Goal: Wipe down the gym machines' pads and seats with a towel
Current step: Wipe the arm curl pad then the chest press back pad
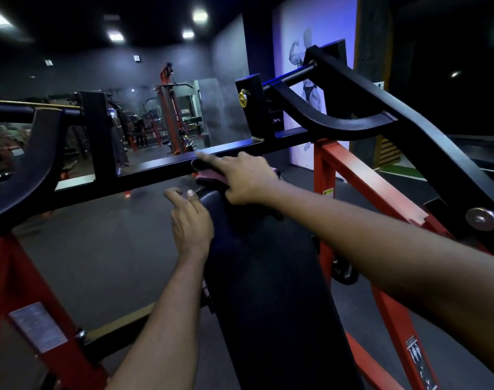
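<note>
Dim gym hall with a dark rubber floor [99, 243], ceiling lights on, a wall mirror [212, 114] reflecting racks and red frames, and a lit bodybuilder poster [310, 52] on the far right wall.

In front, a plate-loaded machine [361, 175]: red legs to either side, with black curved lever arms rising left and right. Across the middle, a black crossbar [155, 167], running from lower left to upper right.

Below the crossbar, a long black back pad [268, 277], sloping up from the bottom of the view, its top end just under the bar.

Two bare forearms reaching in from below.

Right hand [246, 178] at the pad's top end, palm down, index finger stretched straight out to touch the crossbar, other fingers curled over the towel.

Left hand [189, 218] resting against the pad's upper left edge, fingers loosely bent, gripping nothing.

Towel [209, 174]: a small pinkish cloth, bunched under the right hand, between the pad's top and the crossbar, only an edge showing.
</note>
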